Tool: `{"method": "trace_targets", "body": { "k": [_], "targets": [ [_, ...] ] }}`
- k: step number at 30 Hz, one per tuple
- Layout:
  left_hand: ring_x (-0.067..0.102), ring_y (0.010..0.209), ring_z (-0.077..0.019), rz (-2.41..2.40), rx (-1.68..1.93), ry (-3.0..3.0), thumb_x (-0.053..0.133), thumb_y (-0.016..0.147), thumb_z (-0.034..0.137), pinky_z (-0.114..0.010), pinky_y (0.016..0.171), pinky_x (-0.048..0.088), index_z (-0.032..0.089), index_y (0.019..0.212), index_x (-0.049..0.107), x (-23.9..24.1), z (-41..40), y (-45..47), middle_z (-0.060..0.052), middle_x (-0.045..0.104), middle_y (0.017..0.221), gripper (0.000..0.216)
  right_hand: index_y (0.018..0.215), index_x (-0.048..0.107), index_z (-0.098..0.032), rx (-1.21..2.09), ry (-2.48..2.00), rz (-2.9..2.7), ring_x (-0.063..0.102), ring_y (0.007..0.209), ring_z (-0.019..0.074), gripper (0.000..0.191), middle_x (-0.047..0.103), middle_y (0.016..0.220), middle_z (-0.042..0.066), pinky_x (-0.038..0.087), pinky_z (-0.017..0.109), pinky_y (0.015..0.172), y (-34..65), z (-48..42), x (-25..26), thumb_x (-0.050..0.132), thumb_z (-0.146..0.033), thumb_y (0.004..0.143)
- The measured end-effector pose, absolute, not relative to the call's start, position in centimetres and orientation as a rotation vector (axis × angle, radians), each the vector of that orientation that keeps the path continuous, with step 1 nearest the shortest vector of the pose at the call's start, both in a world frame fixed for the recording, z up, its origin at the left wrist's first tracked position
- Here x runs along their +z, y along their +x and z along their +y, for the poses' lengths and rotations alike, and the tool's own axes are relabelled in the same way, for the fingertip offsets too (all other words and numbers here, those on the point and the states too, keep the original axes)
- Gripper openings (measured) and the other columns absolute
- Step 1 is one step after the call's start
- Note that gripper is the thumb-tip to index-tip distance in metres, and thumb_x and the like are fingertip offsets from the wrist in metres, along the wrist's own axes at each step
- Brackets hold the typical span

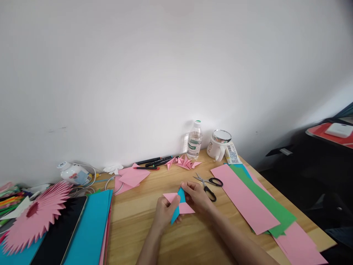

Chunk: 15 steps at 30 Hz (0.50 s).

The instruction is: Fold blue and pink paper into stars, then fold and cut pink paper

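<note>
Between my hands, above the front middle of the table, is a folded paper piece (186, 208) in pink and blue, with pointed ends. My left hand (164, 210) grips its left side, thumb pressed on the blue and pink layers. My right hand (195, 193) pinches the blue tip at the upper right between thumb and fingers. Some fingers are hidden behind the paper. Just right of my right hand lie black-handled scissors (210, 183), blades apart. Behind them, near the wall, sit several folded pink paper pieces (186, 162).
Pink (245, 198) and green paper strips (284, 217) cover the table's right side. A water bottle (194, 141) and white mug (216, 147) stand by the wall. Pens (154, 161) and pink sheets (134, 176) lie at the back. On the left are a pleated pink fan (45, 211), phone (62, 232) and blue paper (92, 224).
</note>
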State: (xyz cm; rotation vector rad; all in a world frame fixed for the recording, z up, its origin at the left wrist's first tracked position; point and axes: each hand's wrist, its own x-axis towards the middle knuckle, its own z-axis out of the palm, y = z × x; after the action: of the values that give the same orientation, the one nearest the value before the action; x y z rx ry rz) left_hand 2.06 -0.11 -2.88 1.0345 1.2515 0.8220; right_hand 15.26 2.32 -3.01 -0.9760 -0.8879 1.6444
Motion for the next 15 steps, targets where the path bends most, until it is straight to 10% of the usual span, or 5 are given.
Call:
{"method": "trace_targets", "body": {
  "k": [15],
  "targets": [
    [0.038, 0.021, -0.0081, 1.304, 0.943, 1.028, 0.061, 0.062, 0.063, -0.02, 0.025, 0.023, 0.014, 0.032, 0.051, -2.3, -0.2, 2.2, -0.003, 0.046, 0.027, 0.058, 0.058, 0.047, -0.018, 1.377, -1.024, -1.327, 0.039, 0.049, 0.0094, 0.047, 0.044, 0.054, -0.003, 0.031, 0.022, 0.046, 15.6, 2.1, -2.9, 0.053, -0.061, 0.076]
  ]
}}
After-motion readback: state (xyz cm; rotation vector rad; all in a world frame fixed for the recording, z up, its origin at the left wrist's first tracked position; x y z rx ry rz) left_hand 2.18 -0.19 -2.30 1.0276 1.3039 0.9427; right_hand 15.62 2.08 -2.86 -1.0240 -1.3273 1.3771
